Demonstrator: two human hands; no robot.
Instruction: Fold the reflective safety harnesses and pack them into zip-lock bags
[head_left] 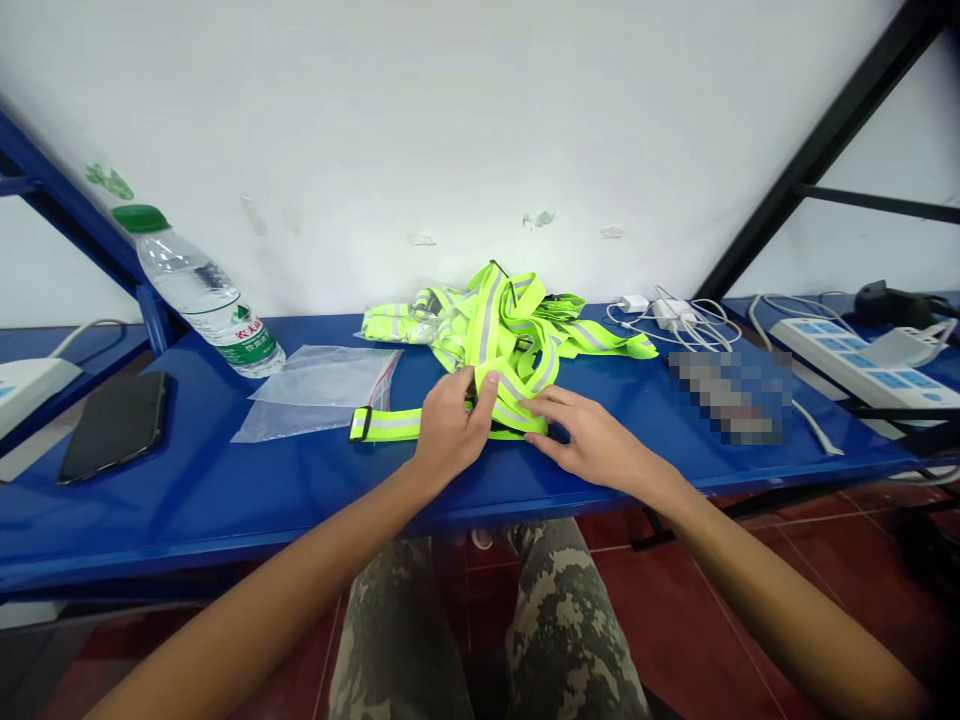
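A tangle of neon yellow reflective straps (pixel 510 325) with grey bands lies on the blue shelf top (pixel 225 480), near the wall. One strap end (pixel 382 424) runs out to the left. My left hand (pixel 450 430) pinches a fold of the strap between thumb and fingers at the pile's near edge. My right hand (pixel 585 435) lies with fingers stretched flat on the strap just to the right, pressing it to the shelf top.
Clear zip bags (pixel 322 385) lie left of the straps, beside a tilted water bottle (pixel 202 295) and a black phone (pixel 116 425). White chargers and cables (pixel 675 318) and a power strip (pixel 862 365) sit to the right. A bagged strap bundle (pixel 397 322) lies behind.
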